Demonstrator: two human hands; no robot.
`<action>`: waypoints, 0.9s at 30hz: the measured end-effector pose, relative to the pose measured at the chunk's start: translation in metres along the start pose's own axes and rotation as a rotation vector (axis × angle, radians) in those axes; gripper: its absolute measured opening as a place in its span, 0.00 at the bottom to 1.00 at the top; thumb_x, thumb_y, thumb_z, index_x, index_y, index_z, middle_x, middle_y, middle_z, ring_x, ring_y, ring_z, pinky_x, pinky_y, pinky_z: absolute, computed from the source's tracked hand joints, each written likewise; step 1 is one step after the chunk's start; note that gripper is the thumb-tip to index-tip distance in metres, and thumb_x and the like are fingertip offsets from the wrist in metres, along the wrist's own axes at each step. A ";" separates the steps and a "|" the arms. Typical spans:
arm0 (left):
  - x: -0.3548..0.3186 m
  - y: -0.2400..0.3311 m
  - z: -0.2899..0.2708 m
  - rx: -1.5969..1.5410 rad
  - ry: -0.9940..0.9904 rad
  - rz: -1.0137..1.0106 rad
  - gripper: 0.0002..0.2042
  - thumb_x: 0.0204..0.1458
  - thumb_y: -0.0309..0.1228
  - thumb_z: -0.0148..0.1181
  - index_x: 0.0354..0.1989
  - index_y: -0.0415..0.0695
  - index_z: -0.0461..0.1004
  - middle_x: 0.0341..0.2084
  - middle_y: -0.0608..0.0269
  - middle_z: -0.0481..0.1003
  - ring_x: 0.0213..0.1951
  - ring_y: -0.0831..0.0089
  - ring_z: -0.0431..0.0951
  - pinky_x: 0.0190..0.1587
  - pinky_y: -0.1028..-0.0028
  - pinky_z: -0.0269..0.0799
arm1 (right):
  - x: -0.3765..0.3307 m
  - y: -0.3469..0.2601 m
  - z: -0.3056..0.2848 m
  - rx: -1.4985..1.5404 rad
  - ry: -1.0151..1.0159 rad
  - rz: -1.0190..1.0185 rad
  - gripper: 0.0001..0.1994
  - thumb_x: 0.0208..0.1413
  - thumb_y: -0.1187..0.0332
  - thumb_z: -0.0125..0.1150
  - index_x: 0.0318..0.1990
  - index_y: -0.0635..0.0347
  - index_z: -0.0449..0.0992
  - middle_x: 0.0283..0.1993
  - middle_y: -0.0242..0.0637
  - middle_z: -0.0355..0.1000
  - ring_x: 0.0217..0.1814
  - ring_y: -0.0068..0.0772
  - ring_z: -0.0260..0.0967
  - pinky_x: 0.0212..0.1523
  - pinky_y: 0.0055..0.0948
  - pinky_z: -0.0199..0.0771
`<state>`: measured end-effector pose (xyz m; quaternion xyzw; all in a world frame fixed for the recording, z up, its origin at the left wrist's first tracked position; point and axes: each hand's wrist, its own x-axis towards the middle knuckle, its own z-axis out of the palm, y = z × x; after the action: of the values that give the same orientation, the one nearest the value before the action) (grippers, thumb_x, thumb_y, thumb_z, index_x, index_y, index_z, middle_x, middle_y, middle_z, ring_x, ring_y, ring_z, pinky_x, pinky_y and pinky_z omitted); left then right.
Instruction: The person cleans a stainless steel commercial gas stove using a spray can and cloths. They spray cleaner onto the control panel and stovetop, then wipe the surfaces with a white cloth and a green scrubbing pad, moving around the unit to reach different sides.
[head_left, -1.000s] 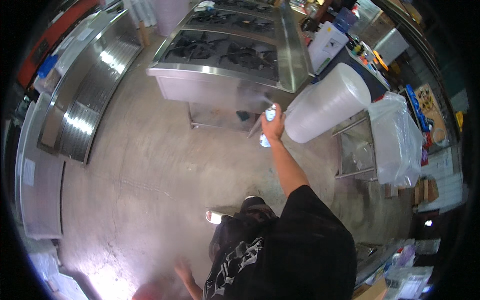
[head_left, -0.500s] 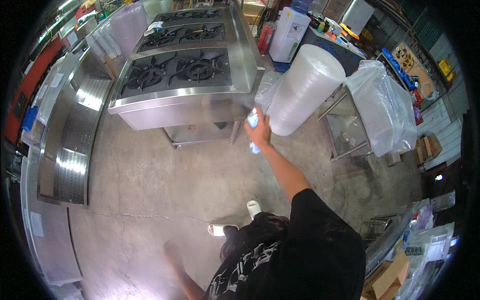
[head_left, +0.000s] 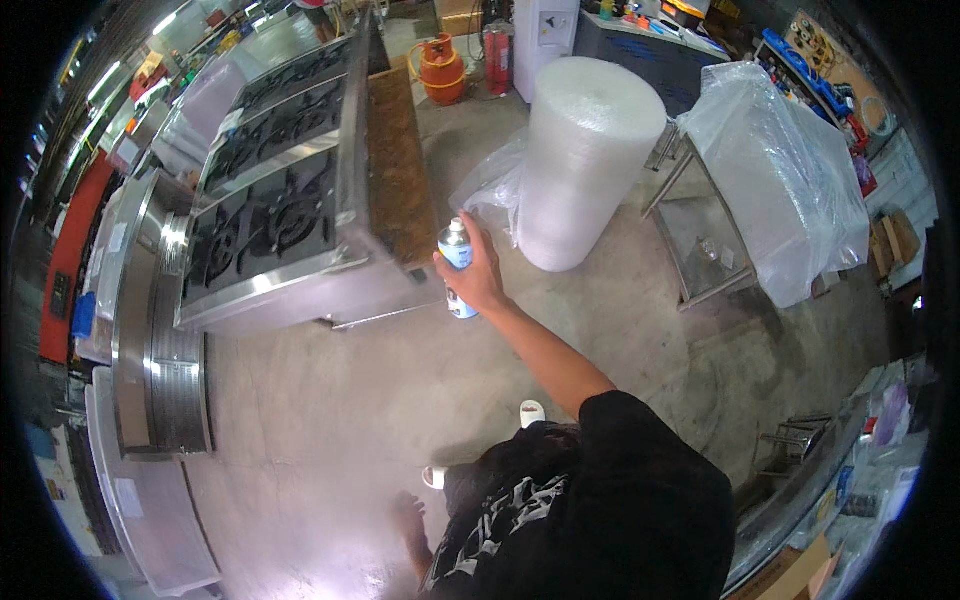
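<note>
A person in a black printed shirt stands on a bare concrete floor (head_left: 330, 400), the left hand (head_left: 408, 515) hanging low beside the body, blurred, so whether it is open or closed cannot be told, though nothing shows in it. The right hand (head_left: 478, 280) is stretched out ahead at the end of a bare forearm, fingers wrapped tight around the middle of a small aerosol spray can (head_left: 456, 262), pale blue with a white cap, held upright in the air just beside the near corner of a stainless steel gas range (head_left: 270, 215). The can looks light and rigid, with a smooth metal wall that could slip in a loose hold; the mid-body grip leaves the top free for a fingertip on the nozzle. The range carries black cast burners on top and a brown panel along its side. Just beyond the hand stands a tall upright roll of bubble wrap (head_left: 585, 160), soft and bulky, with loose clear film at its foot. To the right a steel frame table (head_left: 700, 235) is draped with a clear plastic sheet (head_left: 790, 180). Farther back sit an orange gas cylinder (head_left: 443, 68), a red fire extinguisher (head_left: 497, 45) and a white cabinet-like unit (head_left: 543, 35).
</note>
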<state>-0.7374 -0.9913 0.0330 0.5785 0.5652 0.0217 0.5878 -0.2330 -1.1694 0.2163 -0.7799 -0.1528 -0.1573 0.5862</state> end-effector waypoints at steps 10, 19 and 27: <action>0.036 0.148 0.230 0.421 -0.364 0.311 0.21 0.62 0.40 0.59 0.57 0.39 0.75 0.37 0.54 0.82 0.39 0.66 0.83 0.44 0.68 0.77 | 0.113 0.122 -0.032 0.277 -0.197 0.258 0.54 0.45 0.61 0.78 0.76 0.58 0.46 0.70 0.59 0.61 0.71 0.55 0.63 0.68 0.45 0.64; 0.114 0.204 0.318 0.138 -0.076 0.085 0.18 0.62 0.40 0.58 0.53 0.39 0.76 0.35 0.57 0.81 0.32 0.72 0.82 0.34 0.73 0.76 | 0.232 0.176 0.121 0.129 -0.688 0.022 0.51 0.43 0.66 0.78 0.74 0.57 0.53 0.66 0.57 0.68 0.70 0.53 0.65 0.68 0.45 0.66; 0.105 0.221 0.391 0.246 -0.061 0.011 0.18 0.62 0.38 0.55 0.51 0.36 0.78 0.40 0.47 0.82 0.41 0.64 0.83 0.43 0.65 0.78 | 0.291 0.213 0.200 -0.077 -1.040 -0.312 0.49 0.47 0.63 0.76 0.75 0.56 0.52 0.67 0.53 0.66 0.70 0.54 0.64 0.68 0.45 0.65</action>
<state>-0.2909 -1.1035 0.0007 0.6498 0.5421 -0.0621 0.5293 0.1334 -1.0176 0.1032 -0.7437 -0.5308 0.1588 0.3740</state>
